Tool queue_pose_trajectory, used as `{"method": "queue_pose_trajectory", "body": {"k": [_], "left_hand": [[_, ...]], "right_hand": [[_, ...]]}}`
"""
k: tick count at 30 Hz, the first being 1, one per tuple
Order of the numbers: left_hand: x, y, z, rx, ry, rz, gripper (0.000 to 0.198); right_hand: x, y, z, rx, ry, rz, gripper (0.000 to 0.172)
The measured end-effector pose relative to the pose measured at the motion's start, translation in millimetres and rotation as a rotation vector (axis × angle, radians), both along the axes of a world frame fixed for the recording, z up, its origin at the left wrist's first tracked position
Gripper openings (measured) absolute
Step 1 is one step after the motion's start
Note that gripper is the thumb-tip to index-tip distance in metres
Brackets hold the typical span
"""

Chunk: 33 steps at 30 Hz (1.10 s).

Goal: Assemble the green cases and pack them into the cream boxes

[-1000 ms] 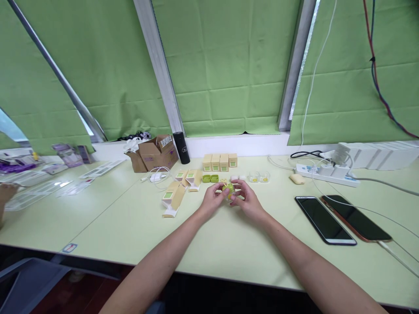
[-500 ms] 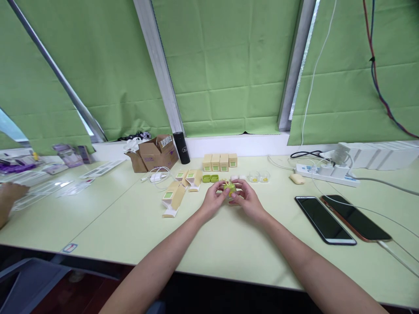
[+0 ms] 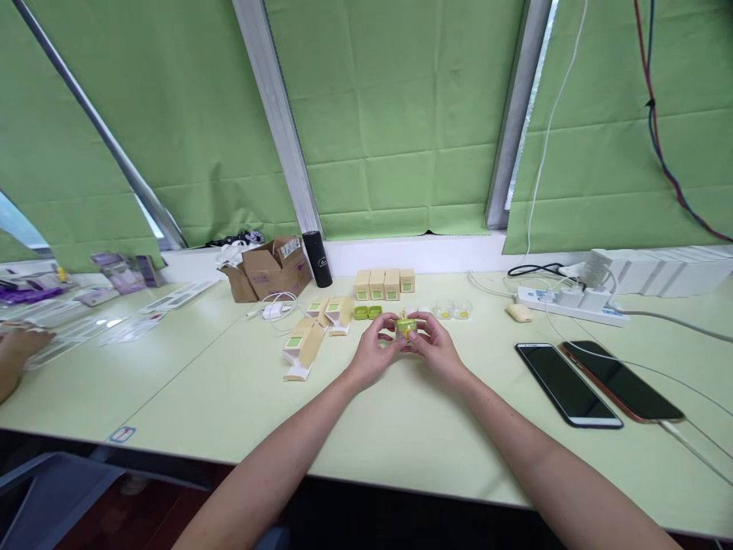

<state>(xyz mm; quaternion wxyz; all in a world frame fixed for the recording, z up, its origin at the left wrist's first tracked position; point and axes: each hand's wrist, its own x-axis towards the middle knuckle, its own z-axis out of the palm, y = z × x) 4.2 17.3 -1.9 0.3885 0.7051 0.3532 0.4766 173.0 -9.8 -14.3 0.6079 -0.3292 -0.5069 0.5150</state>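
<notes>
Between both hands, over the middle of the table, is a small round container with a green lid (image 3: 406, 326), clear below with a yellow mark. My left hand (image 3: 375, 350) grips it from the left, my right hand (image 3: 436, 350) from the right, thumbs at its near side. Just behind the hands sit two green square lids (image 3: 367, 312). To the right of those stand clear cups (image 3: 452, 309) with yellow marks. Opened cardboard boxes (image 3: 305, 344) with green labels lie left of my left hand. Several closed small boxes (image 3: 385, 284) stand in a row farther back.
A brown carton (image 3: 279, 269) and black bottle (image 3: 317, 260) stand at the back left. Two phones (image 3: 568, 386) lie on the right, near a power strip (image 3: 573, 304) with cables. At far left another person's hand (image 3: 20, 347) is over flat sheets.
The small container has been turned more upright in my hands, so its clear, yellow-marked side faces me. The other person's hand at far left has shifted slightly.
</notes>
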Motion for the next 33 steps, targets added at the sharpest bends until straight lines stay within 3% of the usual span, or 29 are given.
{"method": "queue_pose_trajectory", "body": {"k": [7,12,23,33], "left_hand": [[0,1,-1.3,0.052,0.022,0.064,0.045],[-1,1,-4.2,0.062,-0.015,0.048,0.061],[-1,-2,-1.6,0.066,-0.043,-0.013,0.036],[-2,3,-2.6,-0.011,-0.078,-0.014,0.046]], "right_hand": [[0,1,3.3,-0.015,0.08,0.013,0.051],[1,3,-0.5,-0.111,0.241,0.079,0.053],[9,14,-19.2,-0.185,0.306,0.091,0.032],[3,5,-6.2,-0.147,0.291,-0.023,0.061]]}}
